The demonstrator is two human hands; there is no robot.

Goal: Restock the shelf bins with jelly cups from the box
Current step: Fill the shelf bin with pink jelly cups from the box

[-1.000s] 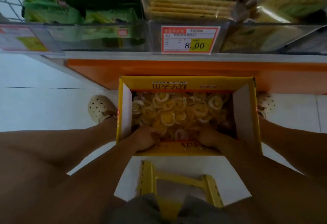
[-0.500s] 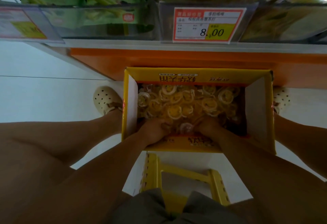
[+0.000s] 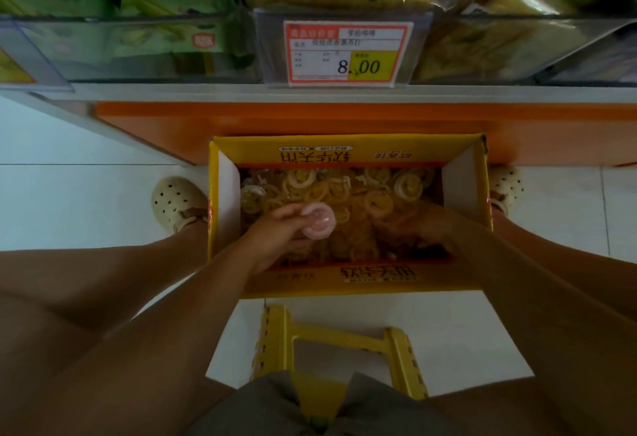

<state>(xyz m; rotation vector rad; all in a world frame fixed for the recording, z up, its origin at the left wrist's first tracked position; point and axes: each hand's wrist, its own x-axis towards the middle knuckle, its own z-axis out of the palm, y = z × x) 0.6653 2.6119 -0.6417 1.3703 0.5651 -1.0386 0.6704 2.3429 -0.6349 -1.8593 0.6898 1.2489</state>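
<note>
setting: a shop aisle with a pale tiled floor (image 3: 69, 201). a shelf (image 3: 310, 92) on an orange base runs across the top. its clear bins (image 3: 138, 49) hold green packets and stacked crackers, and a price tag (image 3: 348, 53) reading 8.00 sits on the middle one.
seat: the person sits low on a yellow stool (image 3: 341, 339), with a cream clog (image 3: 175, 201) on each side of the box.
box: the open yellow box (image 3: 344, 154) stands on the floor against the shelf base, between the knees, flaps upright.
jelly cups: a loose heap of jelly cups (image 3: 379, 201), mostly yellow, covers the bottom of the box.
pink cup: one pink jelly cup (image 3: 319, 225) is raised just above the heap, its round face turned up toward the camera.
left hand: the left hand (image 3: 279, 232) pinches the pink cup at its edge, fingers curled about it.
right hand: the right hand (image 3: 424, 229) is low in the near right of the box among the cups. it is dim and blurred, so i cannot tell whether it holds anything.
handling: the cups are probably light, with thin walls that give when squeezed, smooth sides that may slip and a film lid that could tear.
where to hold: the stiff rim or the body looks safest, keeping fingers off the lid.
target bin: no bin of jelly cups is in view, so i cannot tell which one is meant.
</note>
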